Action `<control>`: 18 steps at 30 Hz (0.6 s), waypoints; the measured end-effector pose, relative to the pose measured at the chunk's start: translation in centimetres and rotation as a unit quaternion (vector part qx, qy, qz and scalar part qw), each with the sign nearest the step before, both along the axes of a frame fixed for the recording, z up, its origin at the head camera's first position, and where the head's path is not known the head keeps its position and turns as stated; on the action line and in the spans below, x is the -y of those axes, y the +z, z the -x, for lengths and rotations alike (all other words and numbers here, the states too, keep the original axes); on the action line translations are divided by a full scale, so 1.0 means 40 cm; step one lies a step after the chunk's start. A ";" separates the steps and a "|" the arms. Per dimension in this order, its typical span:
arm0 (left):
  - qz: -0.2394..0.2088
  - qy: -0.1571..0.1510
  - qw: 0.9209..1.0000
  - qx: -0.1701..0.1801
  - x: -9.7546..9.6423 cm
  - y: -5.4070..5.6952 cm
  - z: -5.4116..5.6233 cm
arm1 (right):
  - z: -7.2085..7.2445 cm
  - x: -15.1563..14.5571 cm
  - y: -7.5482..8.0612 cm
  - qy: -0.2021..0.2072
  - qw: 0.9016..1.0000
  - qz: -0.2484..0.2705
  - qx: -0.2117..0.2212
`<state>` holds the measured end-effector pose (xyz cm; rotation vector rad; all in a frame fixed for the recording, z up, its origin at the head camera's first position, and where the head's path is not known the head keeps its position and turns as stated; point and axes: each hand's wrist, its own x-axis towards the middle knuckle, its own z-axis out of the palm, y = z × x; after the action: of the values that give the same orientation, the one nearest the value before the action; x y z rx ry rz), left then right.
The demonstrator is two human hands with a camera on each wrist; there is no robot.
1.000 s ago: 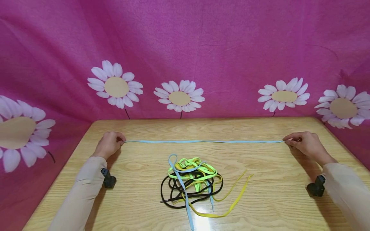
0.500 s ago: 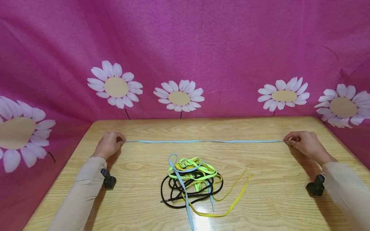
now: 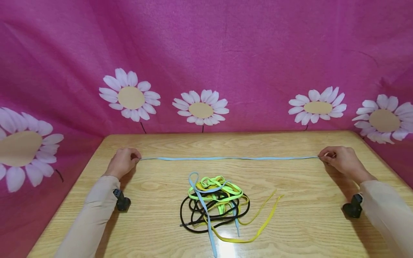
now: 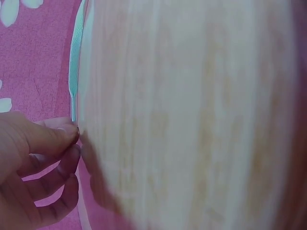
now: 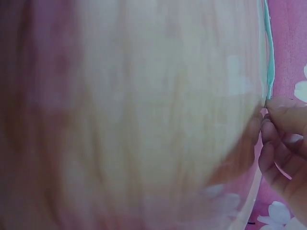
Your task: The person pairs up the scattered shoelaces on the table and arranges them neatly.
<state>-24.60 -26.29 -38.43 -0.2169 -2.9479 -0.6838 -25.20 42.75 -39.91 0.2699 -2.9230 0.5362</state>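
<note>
A light blue shoelace (image 3: 206, 158) runs straight from side to side near the back of the table. Its left tip is pinched between the thumb and fingertips of my left hand (image 3: 122, 162); the left wrist view shows the lace's narrow end (image 4: 73, 105) at the thumb. At the other side, my right hand (image 3: 340, 161) pinches the right tip, and the right wrist view shows the lace (image 5: 270, 72) ending at those fingertips. In front of the stretched lace lies a tangled pile of laces: neon green (image 3: 238, 191), black (image 3: 182, 211), yellow (image 3: 264, 224) and another light blue one (image 3: 209, 229).
The wooden table (image 3: 155, 215) has its back edge against a pink cloth (image 3: 251, 53) printed with white daisies. A small black device (image 3: 122, 202) sits at my left wrist and a similar device (image 3: 353, 208) at my right wrist.
Both hands keep pinching the ends of the stretched lace, with the right hand shifted very slightly outward. The pile of laces lies as before.
</note>
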 end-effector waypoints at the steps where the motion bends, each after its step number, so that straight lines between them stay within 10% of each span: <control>1: 0.000 0.003 1.000 0.001 0.001 0.000 0.000 | -0.001 0.000 0.000 0.000 1.000 0.001 0.000; 8: 0.002 0.013 1.000 -0.025 -0.011 0.016 -0.016 | -0.016 0.008 0.010 0.022 0.999 -0.009 -0.037; 18: -0.016 -0.054 0.996 -0.065 -0.105 0.060 -0.031 | -0.033 0.135 0.047 0.105 0.989 0.005 -0.101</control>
<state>-23.35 -22.10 -36.01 -0.4041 -2.8152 -0.7009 -23.87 37.35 -38.03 0.5980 -2.7108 0.5180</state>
